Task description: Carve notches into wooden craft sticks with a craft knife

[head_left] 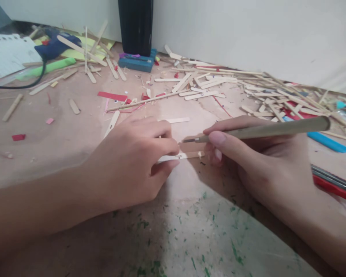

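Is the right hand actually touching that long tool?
Touching. The head view shows it: the thumb and fingers of the right hand pinch the tool near its tip end.

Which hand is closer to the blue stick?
Right. The right hand is close by, just left of the blue stick in the picture; the left hand is much farther left, at the craft stick.
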### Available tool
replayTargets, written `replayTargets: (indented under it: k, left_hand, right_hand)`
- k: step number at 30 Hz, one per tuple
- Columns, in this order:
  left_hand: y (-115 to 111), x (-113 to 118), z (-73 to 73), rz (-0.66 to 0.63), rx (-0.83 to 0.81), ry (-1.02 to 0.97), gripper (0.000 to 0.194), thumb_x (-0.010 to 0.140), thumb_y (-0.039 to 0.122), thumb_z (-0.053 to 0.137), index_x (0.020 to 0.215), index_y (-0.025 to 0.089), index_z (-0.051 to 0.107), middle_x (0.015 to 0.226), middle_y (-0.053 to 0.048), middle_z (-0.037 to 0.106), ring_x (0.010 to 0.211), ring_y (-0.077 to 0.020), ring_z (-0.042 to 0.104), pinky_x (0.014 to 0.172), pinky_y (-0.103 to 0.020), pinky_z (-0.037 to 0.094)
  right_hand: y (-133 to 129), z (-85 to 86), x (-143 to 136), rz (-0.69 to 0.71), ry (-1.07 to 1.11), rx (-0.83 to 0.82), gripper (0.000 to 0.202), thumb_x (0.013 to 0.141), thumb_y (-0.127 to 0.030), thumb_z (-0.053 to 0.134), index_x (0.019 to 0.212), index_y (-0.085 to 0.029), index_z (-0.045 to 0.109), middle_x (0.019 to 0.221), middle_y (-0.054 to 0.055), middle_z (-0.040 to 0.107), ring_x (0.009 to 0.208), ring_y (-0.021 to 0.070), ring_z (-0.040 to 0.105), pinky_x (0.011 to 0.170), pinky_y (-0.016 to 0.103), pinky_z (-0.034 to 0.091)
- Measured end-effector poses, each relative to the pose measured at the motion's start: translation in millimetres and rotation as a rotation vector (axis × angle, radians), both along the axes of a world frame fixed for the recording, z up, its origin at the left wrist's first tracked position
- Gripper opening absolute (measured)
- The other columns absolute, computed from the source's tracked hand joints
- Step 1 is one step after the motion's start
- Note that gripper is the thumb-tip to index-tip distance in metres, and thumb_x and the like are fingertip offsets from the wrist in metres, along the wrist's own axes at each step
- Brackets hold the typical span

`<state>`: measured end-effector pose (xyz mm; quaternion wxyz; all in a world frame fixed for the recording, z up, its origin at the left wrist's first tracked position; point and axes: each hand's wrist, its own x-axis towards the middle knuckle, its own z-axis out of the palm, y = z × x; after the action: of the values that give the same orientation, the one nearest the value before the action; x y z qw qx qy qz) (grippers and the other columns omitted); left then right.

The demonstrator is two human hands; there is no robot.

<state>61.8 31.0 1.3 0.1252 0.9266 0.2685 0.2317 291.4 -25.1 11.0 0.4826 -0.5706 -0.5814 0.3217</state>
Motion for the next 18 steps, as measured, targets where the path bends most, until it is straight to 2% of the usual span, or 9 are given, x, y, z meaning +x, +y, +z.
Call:
replayTargets:
  k: [2, 4, 7, 8, 11, 14, 18]
  left_hand:
    - [0.0, 0.8, -0.8, -0.024, -0.002, -0.015, 0.02, 0.1, 0.016, 0.057, 0.09, 0.024, 0.073, 0.1, -0.002, 0.072, 0.091, -0.021, 0.065, 0.084, -0.04, 0.048]
    - [-0.3, 1.1, -1.4, -0.036, 0.004, -0.033, 0.022, 0.102, 0.015, 0.054, 0.09, 0.022, 0.07, 0.101, -0.002, 0.072, 0.092, -0.0204, 0.065, 0.085, -0.039, 0.048]
    - [-0.3, 0.3, -2.9, -0.03, -0.006, -0.018, 0.016, 0.105, 0.02, 0.056, 0.098, 0.022, 0.07, 0.104, -0.003, 0.071, 0.1, -0.0233, 0.063, 0.092, -0.042, 0.046]
    - [0.2, -0.1, -4.1, -0.03, -0.011, -0.002, 0.014, 0.106, 0.021, 0.057, 0.102, 0.022, 0.07, 0.107, -0.003, 0.07, 0.103, -0.0245, 0.062, 0.094, -0.043, 0.045]
    - [2.6, -1.0, -9.8, -0.068, 0.011, -0.002, 0.016, 0.108, 0.022, 0.054, 0.105, 0.022, 0.07, 0.109, -0.002, 0.068, 0.103, -0.0228, 0.06, 0.094, -0.042, 0.044]
    - [4.4, -0.9, -16.1, -0.122, 0.022, -0.042, 0.019, 0.11, 0.018, 0.051, 0.104, 0.021, 0.068, 0.111, -0.001, 0.068, 0.102, -0.0192, 0.061, 0.094, -0.038, 0.044]
    - [1.5, 0.6, -18.3, -0.179, 0.079, -0.078, 0.023, 0.11, 0.014, 0.047, 0.104, 0.023, 0.068, 0.103, 0.001, 0.07, 0.095, -0.0172, 0.064, 0.09, -0.035, 0.045]
  right_hand:
    - [-2.0, 1.3, -2.2, -0.067, -0.09, 0.047, 0.002, 0.093, -0.029, 0.084, 0.091, -0.029, 0.082, 0.08, 0.0, 0.078, 0.067, 0.0177, 0.067, 0.06, 0.036, 0.05]
    - [-4.3, 2.9, -3.1, -0.074, -0.258, 0.138, 0.001, 0.095, -0.026, 0.082, 0.096, -0.027, 0.082, 0.095, 0.002, 0.082, 0.082, 0.0186, 0.072, 0.067, 0.035, 0.054]
    - [-5.6, 2.7, -0.2, 0.073, -0.483, 0.29, 0.015, 0.102, -0.023, 0.071, 0.115, -0.021, 0.08, 0.108, 0.006, 0.08, 0.093, 0.0185, 0.072, 0.074, 0.033, 0.056]
    - [-5.0, 1.6, 2.0, 0.125, -0.535, 0.308, 0.021, 0.103, -0.021, 0.068, 0.122, -0.019, 0.078, 0.111, 0.007, 0.079, 0.095, 0.019, 0.072, 0.075, 0.034, 0.056]
    - [-1.1, -3.9, 10.1, 0.163, -0.677, 0.311, 0.031, 0.102, -0.013, 0.064, 0.13, -0.016, 0.076, 0.12, 0.009, 0.079, 0.099, 0.0238, 0.068, 0.084, 0.041, 0.056]
    - [1.7, -7.9, 15.0, 0.157, -0.74, 0.293, 0.037, 0.104, -0.007, 0.056, 0.133, -0.015, 0.075, 0.123, 0.009, 0.08, 0.102, 0.0254, 0.066, 0.09, 0.045, 0.056]
    - [0.0, -8.8, 14.6, 0.125, -0.743, 0.315, 0.031, 0.107, -0.011, 0.055, 0.127, -0.018, 0.077, 0.118, 0.008, 0.081, 0.102, 0.0233, 0.068, 0.091, 0.042, 0.058]
